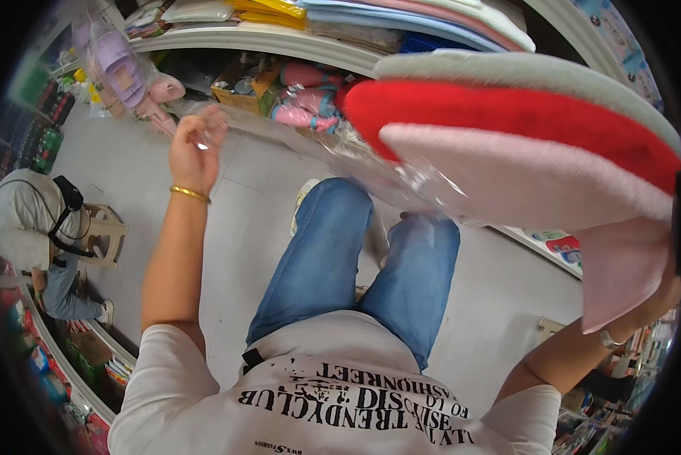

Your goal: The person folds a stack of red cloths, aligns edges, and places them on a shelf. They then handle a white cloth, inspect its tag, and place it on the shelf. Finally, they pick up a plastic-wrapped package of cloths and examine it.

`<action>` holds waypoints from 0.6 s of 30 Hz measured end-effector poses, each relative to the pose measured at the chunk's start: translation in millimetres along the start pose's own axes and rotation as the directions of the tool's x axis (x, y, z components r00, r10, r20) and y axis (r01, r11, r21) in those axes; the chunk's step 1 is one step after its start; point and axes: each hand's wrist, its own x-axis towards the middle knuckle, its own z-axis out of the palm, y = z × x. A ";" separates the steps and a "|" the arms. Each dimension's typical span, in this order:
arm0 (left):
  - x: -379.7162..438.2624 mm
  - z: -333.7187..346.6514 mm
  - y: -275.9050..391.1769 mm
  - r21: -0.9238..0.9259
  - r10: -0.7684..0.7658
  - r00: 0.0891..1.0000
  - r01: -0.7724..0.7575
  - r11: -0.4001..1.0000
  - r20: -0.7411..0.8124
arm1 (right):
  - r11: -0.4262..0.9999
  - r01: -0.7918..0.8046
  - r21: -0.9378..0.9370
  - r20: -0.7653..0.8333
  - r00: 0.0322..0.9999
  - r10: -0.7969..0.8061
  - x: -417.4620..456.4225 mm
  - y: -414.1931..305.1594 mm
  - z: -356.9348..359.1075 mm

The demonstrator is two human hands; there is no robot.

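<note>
My left hand [197, 142], with a gold bangle at the wrist, is raised at the left and grips one end of a clear plastic film [323, 149]. The film stretches right towards a stack of soft plush pieces. In that stack a pale pink piece [522, 176] lies in front of a red piece [505, 114] and a pale grey one [511, 65]. My right hand [668, 291], partly cut off at the right rim, holds the stack up from its right end. A smooth pink flap [622, 270] hangs below, partly covering that hand.
A white shelf [260, 35] ahead bears folded plush pieces. Bagged purple slippers [125, 74] hang at the upper left. Beneath the shelf sit a cardboard box [246, 85] and pink items [306, 102]. A person [27, 222] is at the left beside a plastic stool [106, 233].
</note>
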 end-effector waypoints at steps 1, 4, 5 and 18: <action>13.8 -15.9 6.8 0.044 0.066 0.995 -0.063 0.997 -0.080 | 1.000 -0.006 -0.011 0.024 1.000 0.006 2.2 0.8 -2.7; 29.7 -48.7 24.6 0.205 0.251 0.925 -0.196 0.959 -0.286 | 0.998 -0.047 -0.029 0.091 0.995 0.049 4.5 8.0 1.0; 29.6 -57.5 28.9 0.263 0.296 0.894 -0.212 0.941 -0.338 | 0.997 -0.068 -0.030 0.110 0.991 0.071 6.6 10.4 1.5; -57.0 -276.5 -25.5 0.445 0.134 0.663 0.325 0.834 -0.736 | 0.904 -0.333 0.269 0.400 0.892 0.210 -19.9 12.3 82.7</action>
